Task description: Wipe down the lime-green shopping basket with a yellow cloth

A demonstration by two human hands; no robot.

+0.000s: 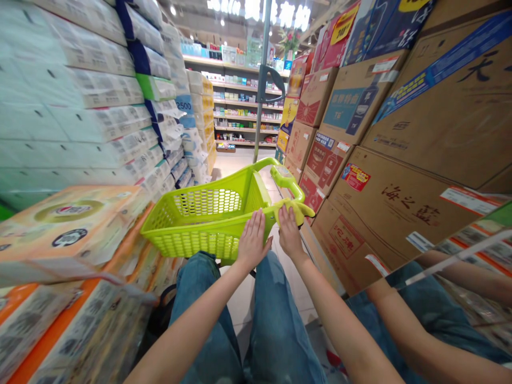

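Observation:
A lime-green plastic shopping cart basket (182, 234) with perforated walls stands in front of my knees. Its curved handle (294, 186) rises at the right end. My left hand (252, 237) lies with straight fingers against the near wall of the basket, holding nothing. Beside it, my right hand (290, 229) presses a yellow cloth (298, 209) against the cart's rim below the handle. Part of the cloth is hidden beneath the fingers. No goods show in the visible part of the basket.
Stacked tissue packs (108, 101) wall the left side, with an orange pack (72, 213) close by. Cardboard cartons (416, 197) line the right, and a mirrored surface (452, 298) reflects arms and jeans. A metal pole (260, 120) and stocked shelves (236, 85) stand beyond the cart.

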